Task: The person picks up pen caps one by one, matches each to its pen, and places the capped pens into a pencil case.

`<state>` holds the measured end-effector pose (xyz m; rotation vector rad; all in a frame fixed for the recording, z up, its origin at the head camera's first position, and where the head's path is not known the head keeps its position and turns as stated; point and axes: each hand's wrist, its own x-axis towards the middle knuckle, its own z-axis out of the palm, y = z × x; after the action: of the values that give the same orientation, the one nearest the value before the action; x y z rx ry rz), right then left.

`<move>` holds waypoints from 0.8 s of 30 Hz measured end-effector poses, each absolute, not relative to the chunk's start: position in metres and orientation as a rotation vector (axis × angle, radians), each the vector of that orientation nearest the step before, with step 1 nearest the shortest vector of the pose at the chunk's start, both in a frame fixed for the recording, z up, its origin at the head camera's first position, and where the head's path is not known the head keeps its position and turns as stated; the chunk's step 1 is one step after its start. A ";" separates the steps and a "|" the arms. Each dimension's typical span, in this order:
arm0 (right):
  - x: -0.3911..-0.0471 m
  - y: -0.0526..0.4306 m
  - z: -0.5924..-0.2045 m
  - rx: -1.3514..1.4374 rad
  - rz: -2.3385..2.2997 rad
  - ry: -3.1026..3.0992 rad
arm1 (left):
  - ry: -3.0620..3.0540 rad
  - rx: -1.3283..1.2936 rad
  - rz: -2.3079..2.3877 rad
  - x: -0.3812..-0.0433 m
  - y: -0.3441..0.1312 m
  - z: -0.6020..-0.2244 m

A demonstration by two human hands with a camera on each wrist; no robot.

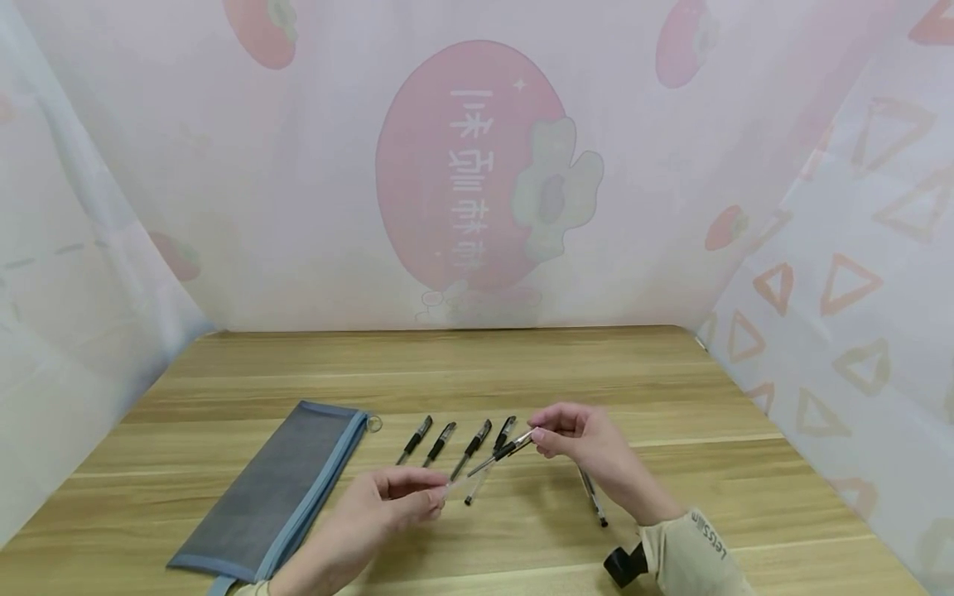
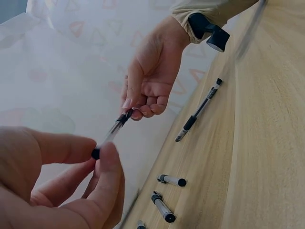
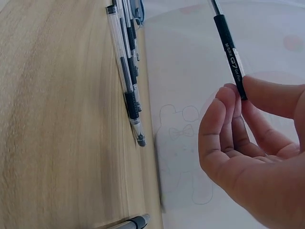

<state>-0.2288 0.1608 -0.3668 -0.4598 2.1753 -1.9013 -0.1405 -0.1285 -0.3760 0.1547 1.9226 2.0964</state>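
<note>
Here, a clear-barrelled gel pen with a black rubber grip [image 1: 495, 455] is being held in the air above the pale wooden tabletop [image 1: 671, 389], stretched between both hands. Its black end is being pinched between the curled thumb and forefinger of the left hand [image 1: 391, 497], while the grip end (printed with white lettering, as the right wrist view shows) is being pinched by the fingertips of the right hand [image 1: 577, 439]. Four similar black-and-clear pens [image 1: 455, 443] are lying in a row on the wood just behind the held pen, slanted alike and slightly apart. Another pen of the same kind [image 1: 592, 495] is lying on the table under the right wrist, well apart from the row. A flat grey mesh pencil pouch with a blue zip border [image 1: 276, 488] is lying to the left of the row, near the left hand.
</note>
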 end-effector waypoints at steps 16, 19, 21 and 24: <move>-0.230 0.163 -0.369 -0.530 -1.975 2.039 | 1.935 -0.244 2.350 -0.144 -0.125 -0.376; -0.229 0.163 -0.369 -0.531 -1.989 2.023 | 1.939 -0.268 2.375 -0.144 -0.125 -0.376; -0.229 0.162 -0.368 -0.531 -1.991 2.021 | 1.927 -0.288 2.401 -0.144 -0.125 -0.375; -0.229 0.162 -0.368 -0.523 -1.986 2.031 | 1.898 -0.307 2.442 -0.143 -0.126 -0.374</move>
<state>-0.2288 0.1617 -0.3679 -0.5228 2.0311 -1.9859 -0.1433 -0.1259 -0.3745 -0.3072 1.8981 2.4418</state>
